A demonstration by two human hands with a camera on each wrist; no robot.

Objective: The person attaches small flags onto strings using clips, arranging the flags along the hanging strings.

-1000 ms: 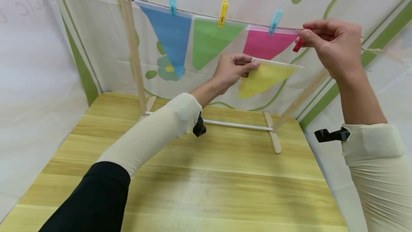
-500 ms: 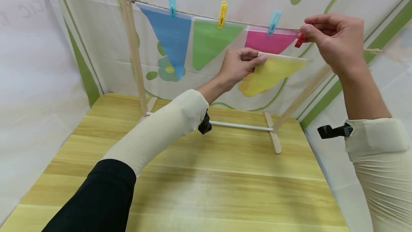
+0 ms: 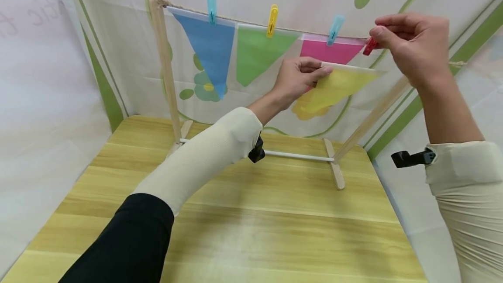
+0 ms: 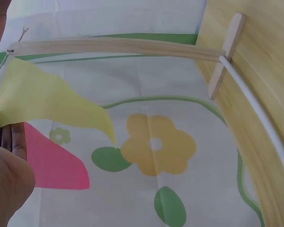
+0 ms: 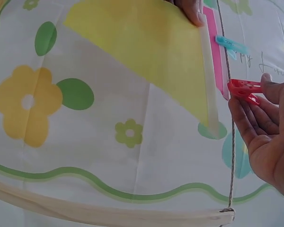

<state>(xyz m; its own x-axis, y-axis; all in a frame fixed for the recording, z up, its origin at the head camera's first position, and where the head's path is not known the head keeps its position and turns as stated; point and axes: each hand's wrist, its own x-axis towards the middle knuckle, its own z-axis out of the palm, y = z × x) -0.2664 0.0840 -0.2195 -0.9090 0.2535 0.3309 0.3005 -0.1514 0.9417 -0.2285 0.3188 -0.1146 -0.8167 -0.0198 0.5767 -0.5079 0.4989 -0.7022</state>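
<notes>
My left hand (image 3: 300, 77) pinches a yellow triangular flag (image 3: 339, 84) by the left end of its white top strip, below the string and in front of a pink flag (image 3: 324, 50). Thumb and fingers of my right hand (image 3: 420, 47) pinch a red clothespin (image 5: 246, 89), near the pink flag's right corner. In the right wrist view the clothespin is close to the twine (image 5: 233, 156); whether it bites on the twine I cannot tell. The yellow flag hangs apart from the twine there. Blue (image 3: 210, 47) and green (image 3: 261, 49) flags hang farther left.
A wooden post (image 3: 167, 73) at left and another (image 3: 373, 117) at right carry the twine, joined below by a white rod (image 3: 298, 156). Light blue (image 3: 212, 8) and yellow (image 3: 272, 21) clothespins clip the left flags; another light blue clothespin (image 3: 335, 30) clips the pink one. The wooden table (image 3: 275, 222) lies below.
My left hand has shifted right and slightly up with the yellow flag, covering more of the pink flag. The right hand has edged right and up, still pinching the red clothespin.
</notes>
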